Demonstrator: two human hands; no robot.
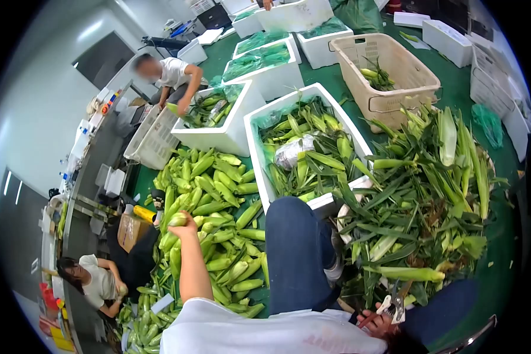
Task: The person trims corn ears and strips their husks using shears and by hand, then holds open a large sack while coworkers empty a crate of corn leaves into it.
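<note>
My left hand point(184, 229) reaches out over a big heap of green corn ears point(221, 194), its fingers closed around one ear of corn point(177, 219). Low on the right, my right hand point(376, 323) grips a pair of pruning shears point(397, 305) with red handles. Beside the shears lies a pile of stripped husks and leaves point(407, 212), with a trimmed ear point(407, 273) on its near side. In front of my knee stands a white foam box point(257, 159), lined with green plastic, holding corn and a silvery wrapped bundle point(293, 151).
A co-worker point(172, 74) bends over another foam box point(233, 133) beside a white crate point(150, 138). Another person point(94, 283) sits at lower left, near packed corn point(147, 321). A beige crate point(389, 109) with some corn stands at back right. More foam boxes point(277, 82) stand behind.
</note>
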